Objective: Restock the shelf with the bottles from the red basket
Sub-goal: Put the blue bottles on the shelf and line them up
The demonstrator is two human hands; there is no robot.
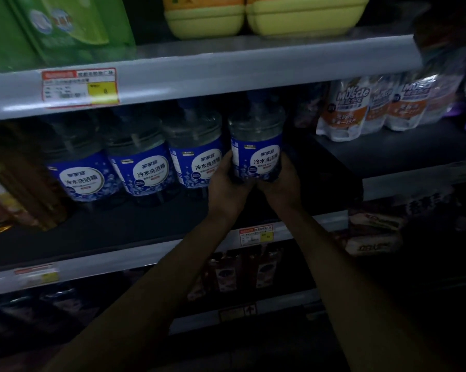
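Note:
A clear bottle with a blue label (256,146) stands upright on the dark middle shelf (146,226), held between both hands. My left hand (226,183) grips its lower left side and my right hand (282,181) grips its lower right side. Three matching blue-label bottles (146,167) stand in a row just left of it, the nearest one almost touching. The red basket is not in view.
White refill pouches (344,108) stand to the right on the same shelf level. Green packs (52,25) and yellow tubs (253,17) sit on the shelf above. A yellowish bottle (9,189) is at far left. Dark bottles (239,272) fill the shelf below.

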